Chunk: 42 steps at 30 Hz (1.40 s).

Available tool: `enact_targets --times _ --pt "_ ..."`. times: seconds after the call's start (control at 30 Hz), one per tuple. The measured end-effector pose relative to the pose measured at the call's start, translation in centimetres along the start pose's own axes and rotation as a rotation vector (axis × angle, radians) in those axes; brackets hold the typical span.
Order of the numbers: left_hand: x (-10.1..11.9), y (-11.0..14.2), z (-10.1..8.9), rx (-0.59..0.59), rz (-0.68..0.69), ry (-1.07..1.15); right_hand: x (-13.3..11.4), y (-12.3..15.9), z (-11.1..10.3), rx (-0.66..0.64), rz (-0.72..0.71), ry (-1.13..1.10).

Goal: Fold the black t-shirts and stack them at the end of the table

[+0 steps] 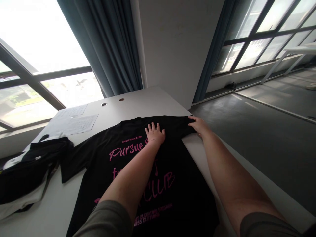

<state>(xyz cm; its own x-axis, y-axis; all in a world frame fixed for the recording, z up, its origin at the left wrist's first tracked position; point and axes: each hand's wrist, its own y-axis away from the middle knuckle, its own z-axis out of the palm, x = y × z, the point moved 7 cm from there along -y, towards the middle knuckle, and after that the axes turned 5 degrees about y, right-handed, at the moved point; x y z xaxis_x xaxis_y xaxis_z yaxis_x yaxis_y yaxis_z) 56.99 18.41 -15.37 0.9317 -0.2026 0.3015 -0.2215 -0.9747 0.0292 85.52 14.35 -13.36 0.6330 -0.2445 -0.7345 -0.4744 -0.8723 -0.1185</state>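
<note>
A black T-shirt (190,184) with pink lettering lies spread out on the white table, its collar end away from me. My left hand (155,133) rests palm down on the upper part of the shirt, fingers spread, covering some of the print. At the hem of the right-hand sleeve, my right hand (199,126) has its thumb and fingers closed on the cloth near the table edge. The other sleeve stretches out to the left. My forearms hide part of the lettering.
Folded dark and white clothes (32,164) are piled on the left, close to the left sleeve. Sheets of paper (82,123) lie behind them on the table (158,102), which has two round holes. Blue curtains (106,42), a white pillar (177,49) and windows stand beyond.
</note>
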Motion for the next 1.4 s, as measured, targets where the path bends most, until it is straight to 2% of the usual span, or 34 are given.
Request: enact_targets --times 0.13,0.33,0.47,0.57,0.67,0.77,0.83,0.93,1.0,1.17,1.4 --pt "-0.5 -0.7 -0.3 0.005 -0.085 -0.007 -2.9 0.6 0.1 -0.067 -0.196 -0.016" --pt "-3.3 -3.1 -1.6 -0.027 -0.076 -0.045 -9.2 3.1 0.3 -0.117 -0.437 0.076" --pt "-4.5 -4.3 -1.9 -0.065 0.066 -0.049 -14.4 6.8 3.1 -0.199 -0.656 0.126" --pt "-5.8 -4.9 -2.6 -0.054 0.172 0.015 -16.0 9.7 6.5 -0.373 -0.752 0.184" --pt "-8.2 -5.1 -4.1 0.016 0.205 0.116 -15.6 11.6 9.4 -0.552 -0.788 0.247" --pt "-10.4 -4.5 -5.8 0.141 0.191 0.189 -14.2 11.8 11.2 -0.598 -0.765 0.327" --pt "-10.4 -3.6 -6.2 0.186 0.251 0.164 -12.9 11.3 12.2 -0.604 -0.721 0.41" --pt "-8.8 -2.5 -5.6 0.139 0.395 0.051 -11.4 10.5 13.2 -0.591 -0.678 0.507" --pt "-8.0 -2.3 -4.8 0.066 0.431 -0.022 -10.7 9.9 13.5 -0.548 -0.641 0.542" --pt "-8.2 -3.2 -3.4 -0.043 0.359 -0.122 -9.2 8.7 13.4 -0.464 -0.519 0.619" --pt "-8.6 -4.4 -3.1 -0.092 0.267 -0.148 -9.2 8.6 13.6 -0.486 -0.518 0.642"
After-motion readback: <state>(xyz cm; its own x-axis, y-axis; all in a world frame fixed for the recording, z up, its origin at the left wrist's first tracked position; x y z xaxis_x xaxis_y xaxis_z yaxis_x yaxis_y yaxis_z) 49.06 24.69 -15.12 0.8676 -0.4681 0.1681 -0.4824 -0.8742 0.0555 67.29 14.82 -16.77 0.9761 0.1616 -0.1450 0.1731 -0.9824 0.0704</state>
